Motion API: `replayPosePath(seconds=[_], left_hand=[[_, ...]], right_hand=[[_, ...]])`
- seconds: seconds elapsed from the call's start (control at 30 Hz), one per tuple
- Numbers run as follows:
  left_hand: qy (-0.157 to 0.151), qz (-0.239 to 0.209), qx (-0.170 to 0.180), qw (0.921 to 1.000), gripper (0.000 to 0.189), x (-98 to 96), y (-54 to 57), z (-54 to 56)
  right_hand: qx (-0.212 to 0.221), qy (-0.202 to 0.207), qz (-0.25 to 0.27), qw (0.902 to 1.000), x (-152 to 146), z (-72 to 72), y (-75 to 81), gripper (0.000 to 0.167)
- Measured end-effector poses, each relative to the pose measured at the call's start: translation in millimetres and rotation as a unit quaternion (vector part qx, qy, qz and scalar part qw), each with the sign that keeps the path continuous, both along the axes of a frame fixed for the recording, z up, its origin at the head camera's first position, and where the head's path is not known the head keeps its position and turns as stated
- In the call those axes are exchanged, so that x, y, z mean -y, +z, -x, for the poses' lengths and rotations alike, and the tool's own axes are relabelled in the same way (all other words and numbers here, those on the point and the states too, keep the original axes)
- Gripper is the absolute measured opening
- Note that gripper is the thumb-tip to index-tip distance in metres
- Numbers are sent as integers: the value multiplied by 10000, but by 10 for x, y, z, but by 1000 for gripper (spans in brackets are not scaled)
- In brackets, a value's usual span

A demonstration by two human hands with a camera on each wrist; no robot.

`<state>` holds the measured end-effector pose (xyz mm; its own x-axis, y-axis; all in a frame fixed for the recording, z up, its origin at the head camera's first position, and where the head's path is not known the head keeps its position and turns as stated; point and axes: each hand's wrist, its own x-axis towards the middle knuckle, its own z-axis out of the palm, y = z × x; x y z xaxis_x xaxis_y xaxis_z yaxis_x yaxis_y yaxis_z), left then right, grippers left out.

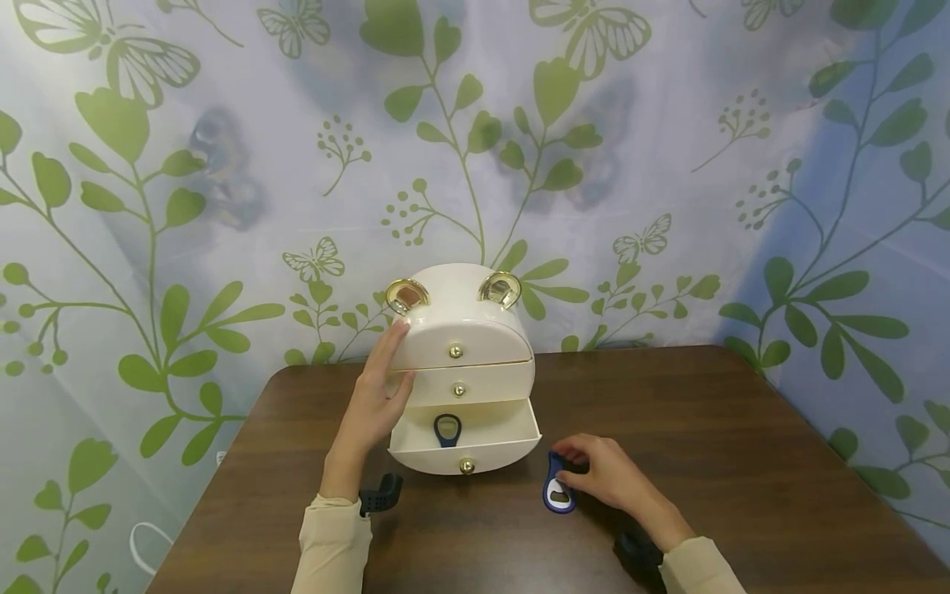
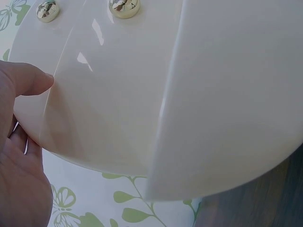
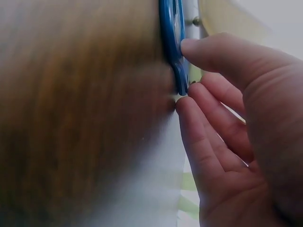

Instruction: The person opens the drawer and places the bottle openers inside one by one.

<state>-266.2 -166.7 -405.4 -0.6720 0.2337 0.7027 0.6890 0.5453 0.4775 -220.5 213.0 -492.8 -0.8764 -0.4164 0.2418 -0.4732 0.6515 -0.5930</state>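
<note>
A white rounded mini drawer cabinet point(image 1: 462, 309) with gold ears stands at the back of the table, its bottom drawer point(image 1: 493, 456) pulled out. Inside that drawer lies a dark blue looped item point(image 1: 448, 429), seemingly another bottle opener. My left hand point(image 1: 374, 404) rests on the cabinet's left side with fingers fairly straight; in the left wrist view its thumb point(image 2: 35, 79) touches the front near a drawer seam. Right of the drawer, my right hand point(image 1: 604, 472) pinches a blue bottle opener point(image 1: 552, 470) with a pale centre, low over the table. Its thumb point(image 3: 208, 52) presses the opener's face.
The brown wooden table point(image 1: 668, 396) extends to both sides of the cabinet. Behind it hangs a curtain point(image 1: 297, 148) with green leaves and butterflies. The upper drawer point(image 1: 423, 346) and the middle drawer point(image 1: 426, 388) are closed. A white cable loop point(image 1: 141, 536) hangs at lower left.
</note>
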Motion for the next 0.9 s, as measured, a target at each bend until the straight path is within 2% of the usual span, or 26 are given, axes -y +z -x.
replayPosePath(seconds=[0.33, 0.53, 0.9], left_hand=[[51, 11, 85, 10000, 76, -8, 11, -10], [78, 20, 212, 9997, 77, -6, 6, -26], [55, 27, 160, 9999, 77, -8, 7, -20]], right_hand=[[70, 44, 77, 9999, 7, 4, -28, 31], [176, 37, 141, 9997, 16, -2, -31, 23], [179, 31, 171, 9997, 11, 4, -46, 17]])
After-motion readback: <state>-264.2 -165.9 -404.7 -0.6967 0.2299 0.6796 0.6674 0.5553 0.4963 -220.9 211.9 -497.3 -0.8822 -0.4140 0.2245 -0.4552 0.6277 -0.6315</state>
